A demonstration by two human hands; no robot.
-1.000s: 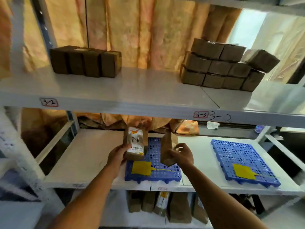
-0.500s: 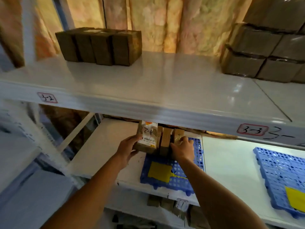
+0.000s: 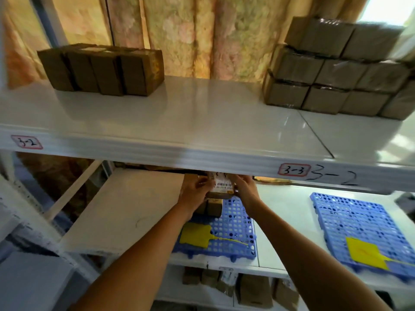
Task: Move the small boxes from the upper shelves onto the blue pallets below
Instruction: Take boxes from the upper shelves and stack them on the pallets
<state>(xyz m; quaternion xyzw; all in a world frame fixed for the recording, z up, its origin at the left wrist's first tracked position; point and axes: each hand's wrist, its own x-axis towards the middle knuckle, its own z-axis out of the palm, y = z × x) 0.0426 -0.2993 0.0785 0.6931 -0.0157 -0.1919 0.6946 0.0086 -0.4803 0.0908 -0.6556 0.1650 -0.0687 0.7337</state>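
Observation:
Both hands reach under the upper shelf (image 3: 202, 122) to the back of the left blue pallet (image 3: 235, 227). My left hand (image 3: 193, 194) and my right hand (image 3: 246, 190) grip a small brown box with a white label (image 3: 221, 184) from either side, on top of other small boxes (image 3: 212, 206) standing on the pallet. The shelf edge hides the fingertips and the box's top. On the upper shelf a row of small brown boxes (image 3: 101, 68) stands at left, and a wrapped stack of boxes (image 3: 336, 70) at right.
A second blue pallet (image 3: 359, 223) with a yellow tag (image 3: 366, 252) lies to the right on the lower shelf. Another yellow tag (image 3: 195, 236) lies on the left pallet's front. More brown boxes (image 3: 247, 288) stand on the shelf below. A white upright post (image 3: 27, 209) is at left.
My hands have moved further back on the left pallet and closed in on one labelled box, now sitting atop the others. The view has tilted up and nearer the shelf.

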